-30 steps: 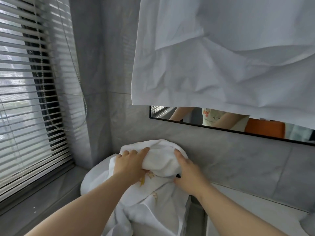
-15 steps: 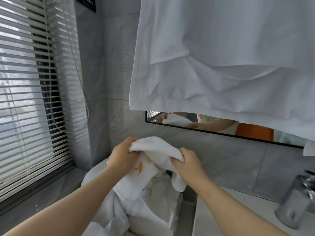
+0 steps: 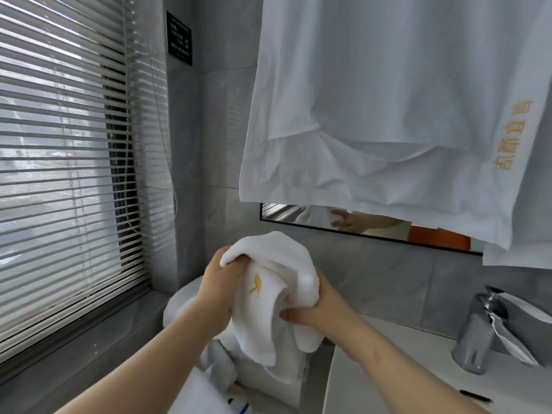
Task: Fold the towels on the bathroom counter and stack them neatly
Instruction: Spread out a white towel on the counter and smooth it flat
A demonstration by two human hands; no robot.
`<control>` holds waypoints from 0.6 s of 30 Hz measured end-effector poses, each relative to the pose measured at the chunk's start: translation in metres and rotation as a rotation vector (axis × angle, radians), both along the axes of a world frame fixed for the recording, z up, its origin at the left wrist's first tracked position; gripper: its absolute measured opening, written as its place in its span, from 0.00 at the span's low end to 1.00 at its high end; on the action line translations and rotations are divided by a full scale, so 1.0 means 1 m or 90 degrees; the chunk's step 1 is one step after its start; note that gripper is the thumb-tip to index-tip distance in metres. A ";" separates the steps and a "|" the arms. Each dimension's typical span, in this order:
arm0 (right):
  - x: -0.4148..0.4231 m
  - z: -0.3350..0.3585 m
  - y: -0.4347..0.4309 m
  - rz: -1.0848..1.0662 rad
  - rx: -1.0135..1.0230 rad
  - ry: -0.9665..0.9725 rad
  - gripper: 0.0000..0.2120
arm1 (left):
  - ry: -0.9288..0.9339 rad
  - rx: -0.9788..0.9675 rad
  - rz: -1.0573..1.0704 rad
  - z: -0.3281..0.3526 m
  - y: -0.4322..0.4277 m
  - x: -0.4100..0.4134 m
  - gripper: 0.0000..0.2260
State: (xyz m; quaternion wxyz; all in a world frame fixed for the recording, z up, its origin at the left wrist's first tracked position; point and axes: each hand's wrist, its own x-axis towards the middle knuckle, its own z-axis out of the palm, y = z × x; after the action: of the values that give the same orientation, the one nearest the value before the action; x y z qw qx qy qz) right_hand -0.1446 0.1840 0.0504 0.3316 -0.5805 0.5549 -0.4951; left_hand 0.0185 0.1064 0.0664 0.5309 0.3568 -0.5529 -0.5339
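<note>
Both hands, left hand [image 3: 216, 289] and right hand [image 3: 318, 309], clutch one bunched white towel [image 3: 268, 303]. The towel pile [image 3: 263, 375] beneath is half hidden.

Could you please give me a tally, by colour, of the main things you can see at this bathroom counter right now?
White: 3 - held towel, towel pile, hanging cloth
Silver: 1 - faucet
Black: 1 - wall sign
Total: 5

The left hand and right hand both grip the held towel.
</note>
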 end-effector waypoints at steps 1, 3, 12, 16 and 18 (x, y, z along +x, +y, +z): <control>0.002 -0.003 0.003 0.002 0.007 0.004 0.30 | 0.013 0.027 -0.012 -0.001 0.003 0.001 0.07; 0.005 -0.006 0.008 -0.016 0.007 0.021 0.20 | 0.016 0.076 -0.035 -0.002 0.010 0.003 0.06; -0.003 -0.012 0.045 -0.100 -0.059 -0.078 0.12 | -0.007 0.117 -0.084 -0.026 0.045 0.004 0.14; -0.012 -0.023 0.068 -0.135 -0.021 -0.156 0.10 | -0.040 0.092 -0.136 -0.044 0.070 -0.005 0.16; -0.017 -0.031 0.080 -0.155 0.009 -0.191 0.10 | -0.068 0.075 -0.173 -0.052 0.083 -0.009 0.21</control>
State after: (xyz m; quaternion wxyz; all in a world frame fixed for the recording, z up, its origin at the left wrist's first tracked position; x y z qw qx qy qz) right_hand -0.1618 0.2640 0.0193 0.3526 -0.4266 0.5688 -0.6084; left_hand 0.0094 0.1892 0.0146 0.4018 0.3373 -0.5911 -0.6127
